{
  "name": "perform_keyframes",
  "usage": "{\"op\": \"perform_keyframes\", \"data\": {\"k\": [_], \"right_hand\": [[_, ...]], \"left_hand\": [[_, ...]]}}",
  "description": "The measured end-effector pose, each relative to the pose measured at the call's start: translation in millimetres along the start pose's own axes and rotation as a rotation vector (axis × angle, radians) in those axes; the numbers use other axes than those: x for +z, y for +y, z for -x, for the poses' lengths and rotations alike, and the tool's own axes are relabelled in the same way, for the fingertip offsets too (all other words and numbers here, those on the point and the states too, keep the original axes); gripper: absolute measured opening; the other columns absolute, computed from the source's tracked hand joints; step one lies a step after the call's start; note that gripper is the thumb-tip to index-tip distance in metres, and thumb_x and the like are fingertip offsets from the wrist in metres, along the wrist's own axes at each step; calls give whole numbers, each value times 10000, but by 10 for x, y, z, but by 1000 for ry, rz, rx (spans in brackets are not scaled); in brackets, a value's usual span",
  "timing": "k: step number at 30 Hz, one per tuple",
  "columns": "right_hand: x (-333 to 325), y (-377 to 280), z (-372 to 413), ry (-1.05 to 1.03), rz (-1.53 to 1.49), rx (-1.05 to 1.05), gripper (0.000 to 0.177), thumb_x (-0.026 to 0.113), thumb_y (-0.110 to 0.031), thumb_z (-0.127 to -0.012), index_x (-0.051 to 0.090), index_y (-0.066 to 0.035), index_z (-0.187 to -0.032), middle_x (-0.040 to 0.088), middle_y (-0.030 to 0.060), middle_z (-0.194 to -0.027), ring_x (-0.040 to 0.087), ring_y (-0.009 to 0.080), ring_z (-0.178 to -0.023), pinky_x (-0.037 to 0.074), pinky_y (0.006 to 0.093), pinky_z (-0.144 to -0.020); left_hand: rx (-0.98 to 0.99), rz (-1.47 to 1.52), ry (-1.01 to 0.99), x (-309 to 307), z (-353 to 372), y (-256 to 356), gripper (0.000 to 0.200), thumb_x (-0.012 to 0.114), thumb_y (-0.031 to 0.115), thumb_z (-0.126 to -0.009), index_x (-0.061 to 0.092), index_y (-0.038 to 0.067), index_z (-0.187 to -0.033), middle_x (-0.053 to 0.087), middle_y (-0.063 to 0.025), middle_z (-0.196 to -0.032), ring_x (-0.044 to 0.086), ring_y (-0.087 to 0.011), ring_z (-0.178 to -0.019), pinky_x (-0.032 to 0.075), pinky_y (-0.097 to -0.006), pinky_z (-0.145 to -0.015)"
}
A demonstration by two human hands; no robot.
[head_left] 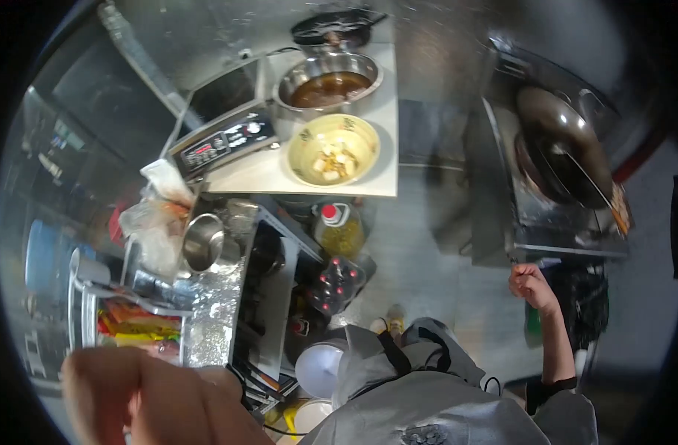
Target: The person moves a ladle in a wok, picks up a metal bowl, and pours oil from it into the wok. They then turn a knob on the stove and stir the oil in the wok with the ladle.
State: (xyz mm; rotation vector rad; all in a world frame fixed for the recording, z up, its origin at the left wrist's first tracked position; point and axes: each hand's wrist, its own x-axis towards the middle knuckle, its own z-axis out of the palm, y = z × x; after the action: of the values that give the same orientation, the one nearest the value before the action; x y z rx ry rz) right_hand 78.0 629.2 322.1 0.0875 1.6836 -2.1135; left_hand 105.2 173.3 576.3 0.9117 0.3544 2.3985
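Note:
My right hand (pixel 531 288) is closed, its fingers curled, just in front of the stove's front edge (pixel 569 251). Whatever its fingers may hold is hidden. On the stove, a dark wok (pixel 569 119) stands tilted, with a wooden-handled utensil (pixel 594 194) lying across it. Large and close to the camera at lower left, my left hand (pixel 146 393) looks bent, and its fingers cannot be made out. It appears over a wire rack (pixel 131 297) holding colourful packets (pixel 135 319).
A white counter (pixel 235 178) bears a yellow bowl (pixel 302 167) of pale chunks, a steel bowl (pixel 282 93) of brown liquid and a digital scale (pixel 224 141). A steel pot (pixel 203 243) stands on the left counter. An oil jug (pixel 340 236) and bottles (pixel 337 285) stand on the floor.

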Motion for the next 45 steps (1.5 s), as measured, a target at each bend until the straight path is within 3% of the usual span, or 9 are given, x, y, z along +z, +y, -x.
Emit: {"op": "perform_keyframes", "data": {"k": [1,8,16,33,35,36,39,41,45], "right_hand": [[-33,35,182,49,-15,-7,154,486,-62,-717,393,-81,-595,295,-63,-498,242,34,-423,189,215,-389],[-130,339,1437,421,-164,-5,169,490,-77,-737,398,-87,-595,299,-72,-483,240,21,-393,169,196,-371],[-503,560,1939,447,-281,-176,146,541,-180,-785,491,-73,-699,313,-72,-482,247,19,-389,181,184,-371],[-2968,575,3585,678,-192,-146,218,528,-139,-801,422,-101,-614,347,-67,-491,298,29,-409,215,195,-384],[-3231,504,3578,795,-52,-124,205,523,-117,-807,431,-96,-624,372,-61,-501,331,30,-416,251,194,-387],[-3376,443,3530,900,93,-106,194,518,-95,-813,441,-91,-635,397,-54,-511,363,31,-423,286,194,-390],[-3990,258,3379,1066,335,-268,123,527,-86,-822,478,-51,-714,474,-33,-618,424,36,-507,349,183,-468],[-4139,-141,3117,1134,594,-270,121,578,-103,-787,489,-22,-769,497,-21,-667,458,58,-616,381,194,-580],[-4619,-764,2489,1144,1315,-304,466,699,-212,-640,468,-7,-989,504,153,-957,494,315,-917,403,382,-806]], "left_hand": [[-257,120,-33,-29,127,202,377,520,316,-852,498,20,-1085,581,-91,-904,546,-191,-791,483,-361,-738],[-233,116,-96,-136,-416,-476,385,514,338,-848,493,44,-1095,583,-99,-894,559,-199,-789,417,-363,-803],[-340,122,-133,33,-843,-1134,394,508,364,-844,488,71,-1106,585,-107,-883,574,-208,-786,341,-364,-878],[-461,176,-50,589,-2382,-3907,415,494,419,-834,476,128,-1130,590,-125,-860,604,-227,-779,179,-367,-1036],[-632,268,-505,227,-2660,-4003,110,439,83,-761,342,64,-714,332,-63,-529,280,-140,-405,351,-351,-368],[-401,344,-322,228,-2668,-4311,129,427,98,-791,384,69,-673,340,-58,-444,249,-118,-343,264,-287,-353],[-443,-141,-176,-640,-2716,-4454,227,539,266,-784,452,66,-721,444,-33,-564,355,-132,-469,257,-260,-417],[-475,-458,329,-1157,-2592,-4660,274,488,294,-805,421,76,-653,361,22,-557,281,-99,-482,213,-234,-436],[-669,-820,652,-2826,-1781,-4823,342,426,350,-843,389,112,-600,301,39,-490,250,-85,-418,179,-244,-392]]}}
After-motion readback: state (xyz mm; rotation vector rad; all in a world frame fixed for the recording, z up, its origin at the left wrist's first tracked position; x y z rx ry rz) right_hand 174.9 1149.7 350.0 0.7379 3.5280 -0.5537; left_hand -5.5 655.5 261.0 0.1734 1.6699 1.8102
